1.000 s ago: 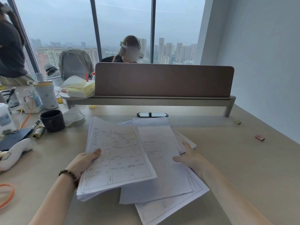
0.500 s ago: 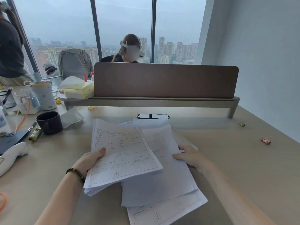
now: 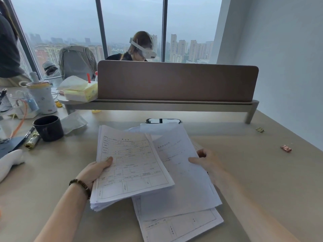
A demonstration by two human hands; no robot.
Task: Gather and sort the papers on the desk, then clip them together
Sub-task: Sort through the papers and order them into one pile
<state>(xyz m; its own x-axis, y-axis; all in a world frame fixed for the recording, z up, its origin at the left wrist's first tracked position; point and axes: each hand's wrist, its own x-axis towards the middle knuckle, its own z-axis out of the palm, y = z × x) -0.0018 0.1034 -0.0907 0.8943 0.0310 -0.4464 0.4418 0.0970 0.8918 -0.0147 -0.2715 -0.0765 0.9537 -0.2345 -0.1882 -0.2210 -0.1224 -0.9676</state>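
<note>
Loose papers [image 3: 176,172], mid-desk [image 3: 244,172]: left hand [image 3: 94,172] grips a thick printed sheaf by its left edge, right hand [image 3: 207,162] pinches thinner fanned sheets; light, limp, likely to slide apart, best held at opposite long edges.

bare forearms, dark beaded bracelet [image 3: 80,185]

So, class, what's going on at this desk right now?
A person is gathering papers. The left hand grips a thick stack of forms, thumb on top. The right hand holds the looser sheets lying askew beside and under it. Nothing is clipped yet; a pink binder clip lies apart on the desk.
</note>
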